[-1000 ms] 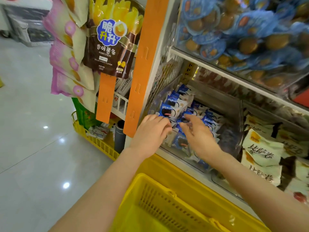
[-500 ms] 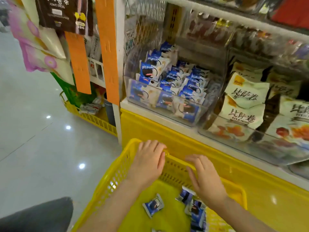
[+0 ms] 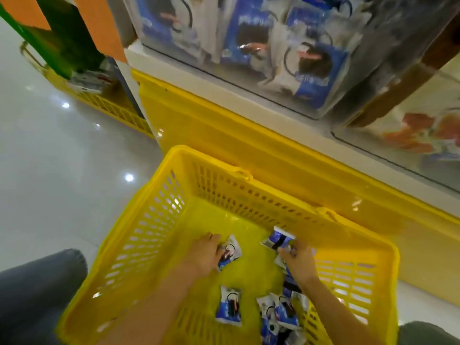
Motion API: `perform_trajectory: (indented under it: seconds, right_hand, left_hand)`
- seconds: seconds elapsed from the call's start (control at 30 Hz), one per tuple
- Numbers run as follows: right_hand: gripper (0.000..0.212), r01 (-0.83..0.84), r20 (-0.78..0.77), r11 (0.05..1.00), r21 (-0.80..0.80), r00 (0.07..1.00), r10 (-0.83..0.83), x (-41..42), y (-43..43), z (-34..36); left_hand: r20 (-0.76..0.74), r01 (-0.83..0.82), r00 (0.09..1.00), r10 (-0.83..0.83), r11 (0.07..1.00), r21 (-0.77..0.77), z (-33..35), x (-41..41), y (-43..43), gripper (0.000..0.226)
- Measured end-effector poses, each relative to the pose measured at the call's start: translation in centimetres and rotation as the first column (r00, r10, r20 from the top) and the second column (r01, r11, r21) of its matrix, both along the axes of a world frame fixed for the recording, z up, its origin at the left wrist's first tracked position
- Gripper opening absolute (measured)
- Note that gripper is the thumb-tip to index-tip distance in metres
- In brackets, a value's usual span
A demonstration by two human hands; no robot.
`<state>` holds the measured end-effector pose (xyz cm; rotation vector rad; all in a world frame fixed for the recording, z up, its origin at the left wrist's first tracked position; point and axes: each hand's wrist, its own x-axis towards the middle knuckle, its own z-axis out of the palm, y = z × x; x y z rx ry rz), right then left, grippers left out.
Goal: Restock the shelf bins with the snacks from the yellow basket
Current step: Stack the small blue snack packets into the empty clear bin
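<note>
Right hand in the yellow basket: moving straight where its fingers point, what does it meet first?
The right hand meets the small blue-and-white snack packet just ahead, perhaps touching; beyond, the far wall of the yellow plastic basket.

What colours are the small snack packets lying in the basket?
The packets are blue and white, with a dark picture; head view.

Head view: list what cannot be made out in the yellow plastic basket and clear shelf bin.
All head view:
- Left hand and right hand: blur hides whether they grip the blue snack packets.
- Packet count: forearms and bottom edge cover some.
- Yellow plastic basket: near rim cut off.
- Clear shelf bin: top cut off, print blurred.
</note>
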<state>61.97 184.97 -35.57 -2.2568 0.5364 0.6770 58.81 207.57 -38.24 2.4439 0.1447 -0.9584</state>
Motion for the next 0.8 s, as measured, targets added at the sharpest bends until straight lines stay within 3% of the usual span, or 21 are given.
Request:
perform_trajectory:
  seconds: [0.07, 0.13, 0.3, 0.5, 0.63, 0.73, 0.8]
  right_hand:
    - [0.042, 0.075, 0.004, 0.997, -0.003, 0.997, -0.075, 0.7, 0.3, -1.4]
    - [0.051, 0.166, -0.001, 0.986, 0.004, 0.986, -0.166, 1.2, 0.7, -2.7]
    - [0.045, 0.266, -0.073, 0.964, -0.022, 0.961, -0.267, 1.5, 2.0, -4.7]
    - [0.030, 0.062, -0.094, 0.998, 0.008, 0.994, -0.061, 0.6, 2.7, -4.7]
    - [0.021, 0.059, 0.023, 0.993, 0.104, 0.998, -0.061, -0.1, 3.4, -3.1]
    - [0.023, 0.067, 0.161, 0.987, 0.144, 0.983, -0.091, -0.9, 3.9, -1.0]
    - [0.014, -0.025, 0.279, 0.987, 0.159, 0.960, -0.021, -1.7, 4.1, 0.6]
  left_hand:
    - [-0.031, -0.015, 0.999, 0.015, 1.000, -0.003, -1.2, 0.1, -0.5, 0.041]
    - [-0.042, -0.043, 0.998, 0.042, 0.999, -0.017, -2.0, 0.1, -1.0, 0.040]
    - [-0.066, -0.075, 0.995, 0.072, 0.996, -0.054, -3.0, 0.1, -1.6, 0.042]
    - [-0.202, -0.280, 0.950, 0.240, 0.938, -0.204, -2.7, -0.6, -2.5, 0.036]
    - [-0.372, -0.684, 0.726, 0.578, 0.662, -0.307, -1.0, -1.2, -3.3, 0.036]
    - [-0.489, -0.822, 0.570, 0.660, 0.455, -0.343, 0.8, -1.0, -4.1, 0.043]
    - [-0.559, -0.878, 0.477, 0.678, 0.346, -0.330, 2.4, -0.6, -4.5, 0.046]
